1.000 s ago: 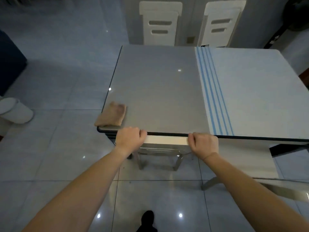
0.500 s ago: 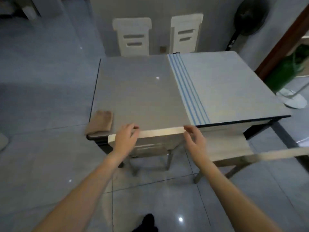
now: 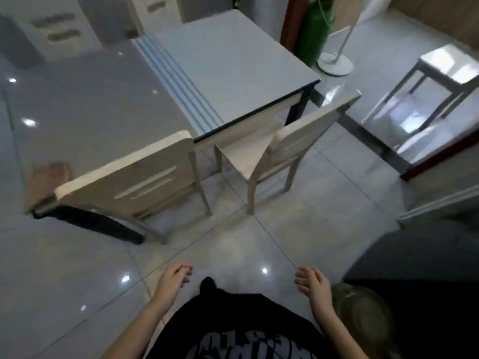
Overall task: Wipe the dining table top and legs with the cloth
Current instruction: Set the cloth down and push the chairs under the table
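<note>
Brown cloth (image 3: 48, 177): lies on the glossy grey desk (image 3: 85, 104) at its near left corner, partly hidden behind the back of the nearer chair (image 3: 124, 182); blurred, so I cannot tell how it is folded.
Left hand (image 3: 172, 282): low over the floor tiles, fingers loosely curled, nothing in it.
Right hand (image 3: 312, 283): same story, half open and empty, well apart from the cloth.
Desk top: grey on the left, pale on the right, blue stripes (image 3: 181, 86) between; no wiping visible, so I judge the task barely begun.
Second chair (image 3: 280, 149): stands angled at the desk's near edge, right of the first.
Dark leg (image 3: 88, 224): shows under the cloth's corner, slanting to the floor.
Handling: I expect the cloth to be light, soft and limp (it should bunch rather than lift flat), and the shiny top looks slippery under it.
Where to take hold: I would press a flat palm on its middle and gather it from above, since its edge overhanging the corner could let it slide off.
</note>
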